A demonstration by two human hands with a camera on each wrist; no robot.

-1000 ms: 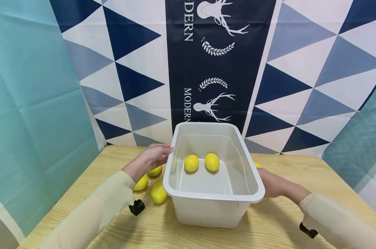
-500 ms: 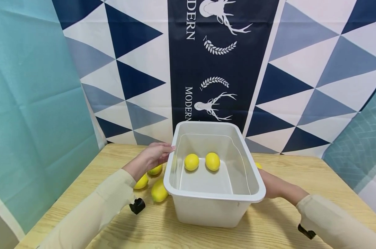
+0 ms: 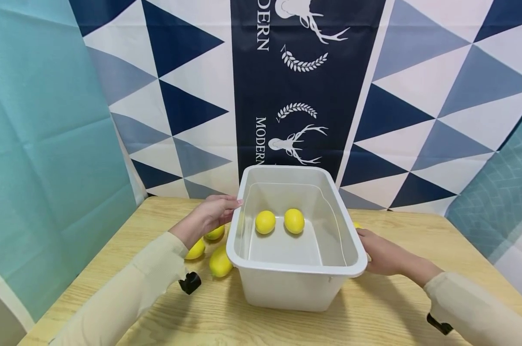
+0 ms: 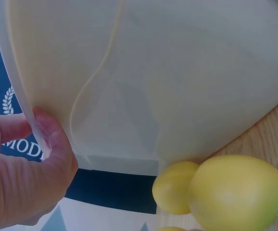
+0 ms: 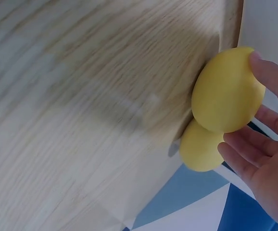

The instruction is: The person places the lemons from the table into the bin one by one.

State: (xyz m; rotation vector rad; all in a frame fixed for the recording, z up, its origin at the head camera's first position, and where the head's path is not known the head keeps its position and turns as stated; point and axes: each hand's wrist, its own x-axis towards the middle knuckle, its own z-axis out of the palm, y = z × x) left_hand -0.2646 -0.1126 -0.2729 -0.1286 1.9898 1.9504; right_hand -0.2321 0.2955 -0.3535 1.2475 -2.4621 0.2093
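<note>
Right hand (image 5: pixel 269 159) apparently touches a lemon (image 5: pixel 227 97), hidden from overhead.

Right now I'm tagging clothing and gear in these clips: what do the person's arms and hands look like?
Both arms wear long, pale cream sleeves reaching the wrists. The left hand and right hand are bare: no gloves, and no rings or markings show. A small black device sits under each wrist, the left wrist mount and the right wrist mount.
</note>
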